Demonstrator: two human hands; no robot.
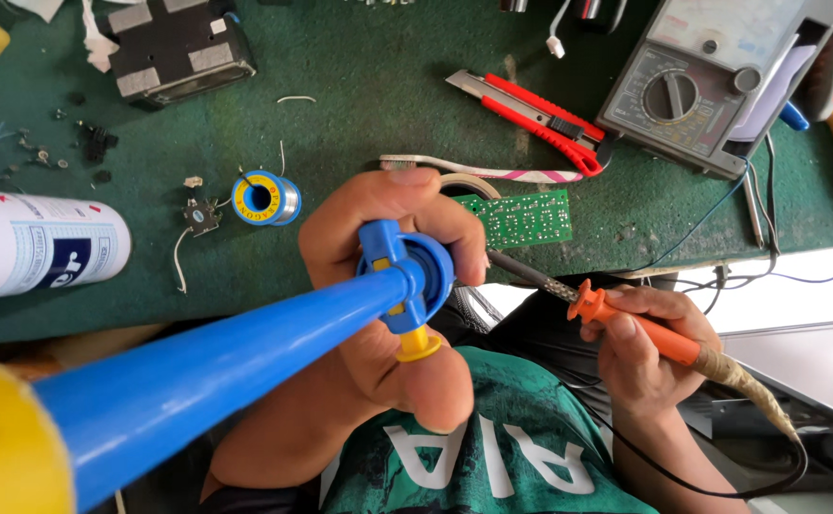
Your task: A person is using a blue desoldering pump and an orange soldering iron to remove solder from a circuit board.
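The left hand [388, 286] is closed around a blue plastic desoldering pump [245, 352] with yellow plunger, held over the green circuit board [521, 217] at the desk's [359, 105] edge. The right hand [640, 347] grips an orange-handled soldering iron [626, 319], its tip toward the board.

My left hand [388, 286] is wrapped around the front end of a blue desoldering pump [245, 357], thumb by its yellow button. My right hand [640, 347] grips the orange soldering iron [626, 319], whose tip points toward 10 o'clock at the green circuit board [521, 217]. At 9 o'clock from that board lies a solder spool [264, 198]; at 12 o'clock, a red utility knife [540, 119]; at 2 o'clock, a grey multimeter [702, 90].
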